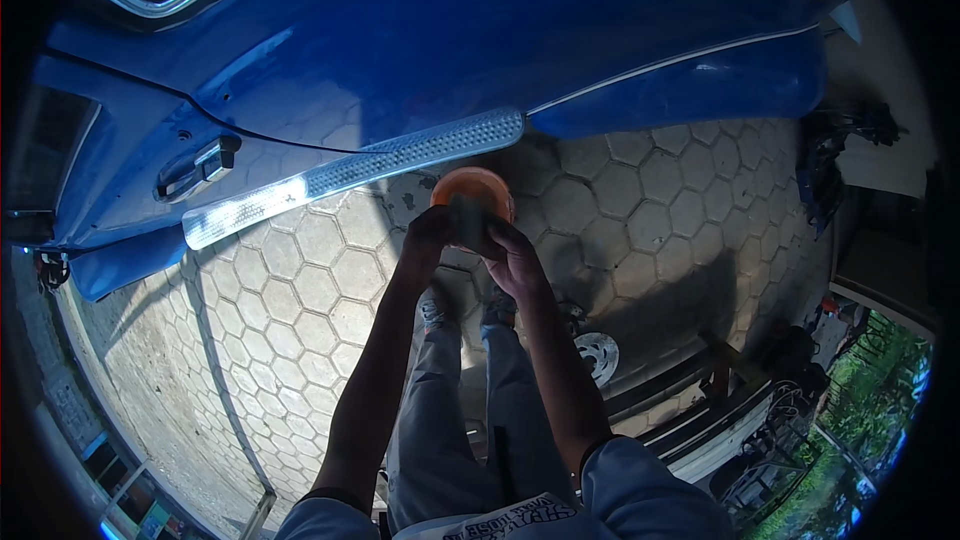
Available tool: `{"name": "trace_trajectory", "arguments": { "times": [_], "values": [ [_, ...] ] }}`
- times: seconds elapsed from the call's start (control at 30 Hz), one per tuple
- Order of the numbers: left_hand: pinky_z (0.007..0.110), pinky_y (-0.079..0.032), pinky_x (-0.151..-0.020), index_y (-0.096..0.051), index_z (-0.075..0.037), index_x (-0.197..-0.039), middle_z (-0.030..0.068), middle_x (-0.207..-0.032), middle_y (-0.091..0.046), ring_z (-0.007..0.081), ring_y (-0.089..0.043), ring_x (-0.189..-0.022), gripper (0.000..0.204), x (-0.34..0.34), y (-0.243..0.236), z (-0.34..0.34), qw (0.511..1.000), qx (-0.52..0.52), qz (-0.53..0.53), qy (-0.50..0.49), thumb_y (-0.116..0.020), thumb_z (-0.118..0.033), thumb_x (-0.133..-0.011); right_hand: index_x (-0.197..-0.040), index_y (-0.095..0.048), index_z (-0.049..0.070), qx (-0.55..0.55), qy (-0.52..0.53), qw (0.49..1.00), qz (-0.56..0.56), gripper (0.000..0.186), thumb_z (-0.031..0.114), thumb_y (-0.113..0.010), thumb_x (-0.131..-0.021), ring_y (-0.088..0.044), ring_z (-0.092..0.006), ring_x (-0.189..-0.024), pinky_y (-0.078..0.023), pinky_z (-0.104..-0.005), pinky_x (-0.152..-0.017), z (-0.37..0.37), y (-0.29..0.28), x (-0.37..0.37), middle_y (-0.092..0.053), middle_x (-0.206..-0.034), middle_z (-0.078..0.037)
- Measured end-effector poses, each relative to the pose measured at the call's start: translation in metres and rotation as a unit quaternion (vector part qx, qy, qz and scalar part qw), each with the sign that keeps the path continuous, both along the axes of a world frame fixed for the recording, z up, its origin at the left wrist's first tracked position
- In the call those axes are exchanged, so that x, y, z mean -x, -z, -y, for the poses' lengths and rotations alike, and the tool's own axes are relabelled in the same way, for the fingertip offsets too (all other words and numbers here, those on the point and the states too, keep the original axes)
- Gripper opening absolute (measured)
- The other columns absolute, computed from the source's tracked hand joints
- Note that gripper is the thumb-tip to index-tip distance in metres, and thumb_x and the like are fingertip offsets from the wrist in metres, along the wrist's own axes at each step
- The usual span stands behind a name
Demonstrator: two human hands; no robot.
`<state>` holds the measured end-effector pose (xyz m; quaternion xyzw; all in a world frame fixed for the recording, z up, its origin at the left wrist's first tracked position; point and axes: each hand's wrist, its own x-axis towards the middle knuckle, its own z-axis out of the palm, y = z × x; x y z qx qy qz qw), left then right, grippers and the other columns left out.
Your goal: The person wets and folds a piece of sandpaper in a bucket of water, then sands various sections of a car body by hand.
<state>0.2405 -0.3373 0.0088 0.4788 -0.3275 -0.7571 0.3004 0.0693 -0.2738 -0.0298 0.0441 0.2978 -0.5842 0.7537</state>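
My left hand (430, 231) and my right hand (511, 252) are close together in front of me, at the middle of the view. Between them they grip a dull grey-green piece (466, 220), soft or sheet-like; its exact kind is too dark to make out. Fingers of both hands are closed on its sides. Directly beneath and just beyond it is a round orange bowl (462, 178), its near part hidden by my hands and the piece. Whether the piece touches the bowl cannot be told.
A blue car (420, 50) with a silver tread-plate side step (420, 149) spans the far side. Hexagonal paving (300, 285) lies underfoot. To my right are a metal disc (597, 358) and long dark beams (660, 390). A dark blue part (820, 170) lies at far right.
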Motion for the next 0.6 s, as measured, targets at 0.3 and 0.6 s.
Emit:
{"name": "trace_trajectory", "arguments": {
  "times": [0.3, 0.6],
  "values": [
    [0.036, -0.051, -0.089, -0.058, -0.003, -0.120, 0.0142, -0.110, -0.065, 0.0273, -0.064, -0.106, 0.028, -0.033, -0.184, 0.067, 0.828, 0.425, 0.344, 0.127, -0.061, -0.003, -0.092, -0.140, -0.048, 0.000, -0.068, 0.059, 0.955, -0.284, 0.045, 0.018, -0.056, -0.099, -0.057, -0.0200, -0.121, -0.044, -0.0375, -0.102, 0.029, -0.067, 0.045, -0.059, -0.130, -0.012],
    [0.048, -0.043, -0.093, -0.059, -0.005, -0.118, 0.0161, -0.125, -0.055, 0.0337, -0.054, -0.113, 0.049, -0.101, -0.254, 0.144, 0.494, 0.729, 0.397, 0.258, -0.060, 0.003, -0.070, -0.138, -0.050, 0.014, 0.142, 0.312, 0.939, -0.004, 0.042, 0.026, -0.057, -0.098, -0.044, -0.0119, -0.130, -0.025, -0.0394, -0.114, 0.157, -0.167, -0.060, -0.053, -0.136, 0.000]
  ]
}}
